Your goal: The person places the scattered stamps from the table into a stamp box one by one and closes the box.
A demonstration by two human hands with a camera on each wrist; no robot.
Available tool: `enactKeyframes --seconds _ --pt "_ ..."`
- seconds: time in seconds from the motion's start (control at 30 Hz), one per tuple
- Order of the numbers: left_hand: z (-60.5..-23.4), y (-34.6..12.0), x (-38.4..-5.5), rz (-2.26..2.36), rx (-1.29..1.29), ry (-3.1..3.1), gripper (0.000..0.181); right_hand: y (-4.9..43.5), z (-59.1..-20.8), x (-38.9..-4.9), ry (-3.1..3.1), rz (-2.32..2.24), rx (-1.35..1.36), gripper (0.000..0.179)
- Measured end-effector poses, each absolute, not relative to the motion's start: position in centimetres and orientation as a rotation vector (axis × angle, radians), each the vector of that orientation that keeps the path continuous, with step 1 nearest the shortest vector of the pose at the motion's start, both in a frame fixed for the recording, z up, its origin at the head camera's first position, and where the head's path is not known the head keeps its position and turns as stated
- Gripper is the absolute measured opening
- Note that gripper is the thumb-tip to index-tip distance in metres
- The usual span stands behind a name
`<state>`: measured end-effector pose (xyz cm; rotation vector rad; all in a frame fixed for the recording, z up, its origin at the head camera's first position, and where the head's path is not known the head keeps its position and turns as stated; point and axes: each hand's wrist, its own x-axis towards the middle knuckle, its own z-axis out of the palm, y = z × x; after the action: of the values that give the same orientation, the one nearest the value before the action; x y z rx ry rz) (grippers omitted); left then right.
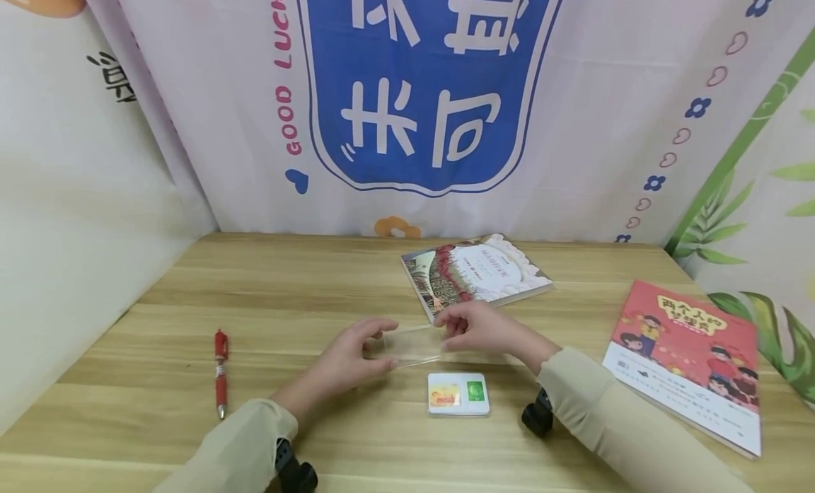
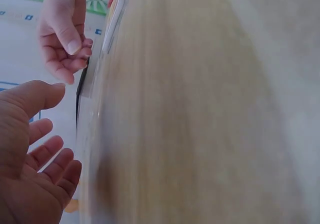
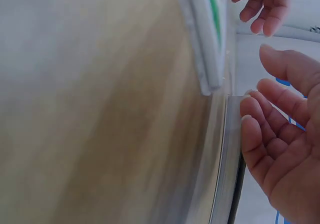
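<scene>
A clear, thin rectangular plastic piece (image 1: pixel 414 346) sits at the middle of the table, between the two hands. My left hand (image 1: pixel 353 355) is at its left edge, thumb and fingers apart and loosely bent, with nothing gripped in the left wrist view. At the opposite edge is my right hand (image 1: pixel 480 330), its fingers loosely curled; the right wrist view shows nothing pinched in them. Whether either hand touches the plastic is hard to tell. Just in front lies a small white flat case (image 1: pixel 457 394) with a yellow and a green picture on top.
Behind the hands lies a book (image 1: pixel 477 274) with a floral cover. A red book (image 1: pixel 688 358) is at the right, and a red pen (image 1: pixel 221 373) at the left. A printed curtain (image 1: pixel 242 125) hangs along the table's back edge.
</scene>
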<state>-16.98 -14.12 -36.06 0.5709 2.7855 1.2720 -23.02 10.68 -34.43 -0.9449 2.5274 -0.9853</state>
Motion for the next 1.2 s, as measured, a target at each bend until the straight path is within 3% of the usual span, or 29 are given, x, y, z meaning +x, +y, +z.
enactKeyframes --seconds 0.57,1.2 --pt "-37.3 -13.8 -17.9 1.154 0.558 2.774 0.063 9.2 -35.1 -23.6 2.551 -0.718 -0.992 0.060" --pt "-37.5 -13.5 -18.1 1.182 0.509 2.819 0.057 8.5 -34.8 -23.6 2.524 -0.726 -0.925 0.053"
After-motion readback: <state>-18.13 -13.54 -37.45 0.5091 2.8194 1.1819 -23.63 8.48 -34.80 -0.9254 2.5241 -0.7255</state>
